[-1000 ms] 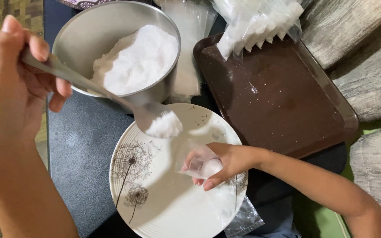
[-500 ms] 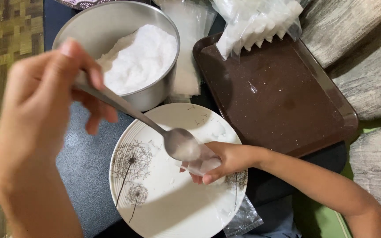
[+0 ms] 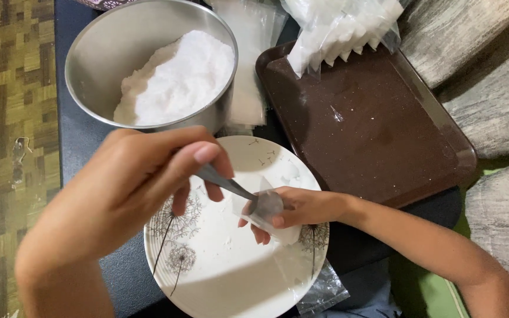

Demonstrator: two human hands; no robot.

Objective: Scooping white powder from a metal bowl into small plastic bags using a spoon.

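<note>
Left hand (image 3: pixel 131 188) clamped on spoon (image 3: pixel 248 197), bowl inside bag (image 3: pixel 269 221); right hand (image 3: pixel 298 209) pinched bag over plate (image 3: pixel 207 277). Bag seemingly part-filled. Filled bags (image 3: pixel 343 26) on tray (image 3: pixel 384 135); pot (image 3: pixel 107 53) mostly full.

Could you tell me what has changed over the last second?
The left hand carried the spoon down from the pot into the small bag; its white heap is gone. The right hand kept holding the bag over the plate.

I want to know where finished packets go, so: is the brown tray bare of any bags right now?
No: a heap of clear bags holding white powder lies on the far end of the brown tray.
</note>
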